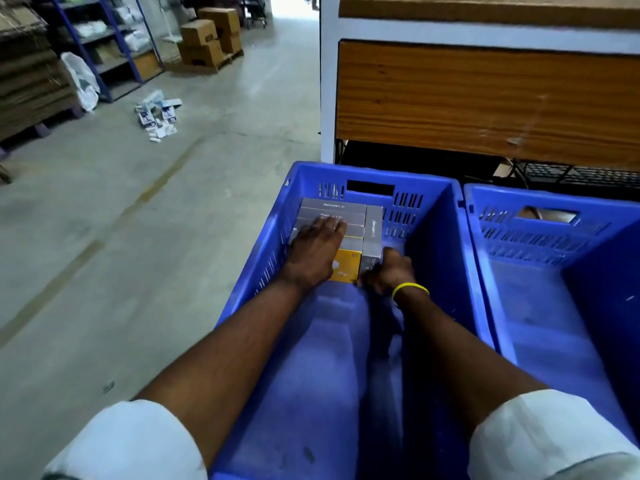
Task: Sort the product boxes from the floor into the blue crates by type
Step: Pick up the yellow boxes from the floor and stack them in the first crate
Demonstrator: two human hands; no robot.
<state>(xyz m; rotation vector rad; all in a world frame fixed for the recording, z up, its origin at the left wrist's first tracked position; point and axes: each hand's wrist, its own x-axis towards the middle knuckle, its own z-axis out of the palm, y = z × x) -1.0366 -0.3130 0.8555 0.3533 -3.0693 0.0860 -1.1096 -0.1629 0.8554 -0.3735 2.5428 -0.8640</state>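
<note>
Head view. Two blue crates stand side by side on the concrete floor (138, 237), their rims touching: left crate (377, 173), right crate (554, 199).

Product boxes sit packed in the far left corner of the left crate.
- Crosswise grey boxes (332, 206): long axis left to right, printed faces up. At least three tops show; the hand covers the rest.
- Lengthwise grey box (374, 226): one, long axis running away from the person, tight against the right ends of the crosswise ones.
- Yellow box (346, 268): one, at the near edge of the stack, partly under the wrist.

Left hand (317, 251): flat, fingers straight, resting on the crosswise tops.
Right hand (389, 271): fingers curled round the near end of the lengthwise grey box, gripping it. Yellow wristband (410, 288) on that wrist.

Room: a strip of crate floor shows between the lengthwise box and the right wall, and bare crate floor runs from the stack to the near wall.

On the floor, well apart to the far left, lies a loose pile of white-and-blue boxes (157, 114); the count is not readable. A wood-panelled counter (485, 98) stands just behind both crates.
</note>
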